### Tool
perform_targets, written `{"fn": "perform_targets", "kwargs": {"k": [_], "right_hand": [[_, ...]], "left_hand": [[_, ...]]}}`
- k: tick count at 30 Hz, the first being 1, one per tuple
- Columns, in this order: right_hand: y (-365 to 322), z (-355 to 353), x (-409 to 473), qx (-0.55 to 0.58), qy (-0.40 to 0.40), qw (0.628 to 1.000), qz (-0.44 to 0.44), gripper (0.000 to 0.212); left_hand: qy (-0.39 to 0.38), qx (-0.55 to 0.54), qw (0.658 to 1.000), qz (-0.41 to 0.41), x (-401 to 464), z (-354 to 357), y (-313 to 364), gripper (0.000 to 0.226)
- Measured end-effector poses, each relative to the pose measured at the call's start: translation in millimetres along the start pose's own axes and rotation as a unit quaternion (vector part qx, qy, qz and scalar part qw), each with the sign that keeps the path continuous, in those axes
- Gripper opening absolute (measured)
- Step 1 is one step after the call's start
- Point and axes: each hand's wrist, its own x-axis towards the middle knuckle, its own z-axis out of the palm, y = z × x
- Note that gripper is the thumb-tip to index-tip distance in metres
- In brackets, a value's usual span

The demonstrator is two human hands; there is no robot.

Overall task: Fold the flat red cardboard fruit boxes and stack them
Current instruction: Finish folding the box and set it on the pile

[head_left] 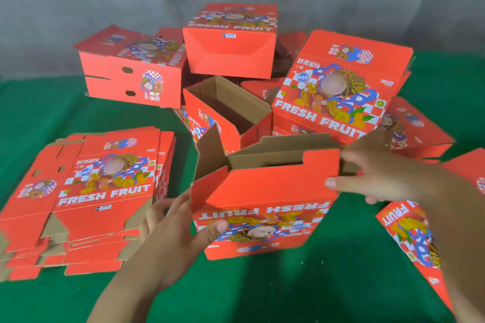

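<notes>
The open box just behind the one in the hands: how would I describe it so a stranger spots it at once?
Start at the green cloth and find the box being held by the left hand and right hand. Directly behind it stands the open box. Alone among the boxes behind, it shows its bare brown inside through an open top.

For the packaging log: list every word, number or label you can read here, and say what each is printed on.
"FRESH FRUIT": top flat box of the flat pile.
"FRESH FRUIT": tilted box at right.
"FRESH FRUIT": rear stacked box.
"FRESH FRUIT", upside down: box being folded, held by the left hand and right hand.
"FRESH": sideways on the rear left box.
"666": blue burst on the tilted box.
Chinese characters, white stickers and small logos: too blurred to read.
</notes>
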Motion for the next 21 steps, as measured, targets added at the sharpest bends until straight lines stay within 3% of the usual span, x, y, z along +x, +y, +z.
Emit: {"fn": "perform_targets", "kwargs": {"k": [2,4,8,12,15,17,21], "right_hand": [[-5,25,5,0.08,0.002,0.993,-0.083,0.033],[-14,47,6,0.151,0.047,0.982,-0.101,0.028],[-31,70,1,0.201,0.159,0.965,-0.064,0.044],[-50,96,3,0.241,0.22,0.944,-0.039,0.054],[-58,117,12,0.202,0.298,0.933,-0.023,0.06],[-59,125,15,0.177,0.352,0.919,-0.013,0.063],[-65,134,23,0.181,0.354,0.918,0.009,0.033]], "left_hand": [[-0.023,-0.024,0.999,0.005,-1,-6,-12,0.068],[-0.011,-0.056,0.998,0.007,0,-7,-20,0.073],[0.009,-0.099,0.995,0.014,3,-13,-34,0.081],[0.002,-0.072,0.997,-0.016,10,-12,-51,0.063],[0.081,-0.11,0.99,-0.037,20,-1,-56,0.064],[0.155,-0.146,0.977,-0.024,23,9,-52,0.051],[0.193,-0.211,0.958,0.01,25,14,-55,0.037]]}}
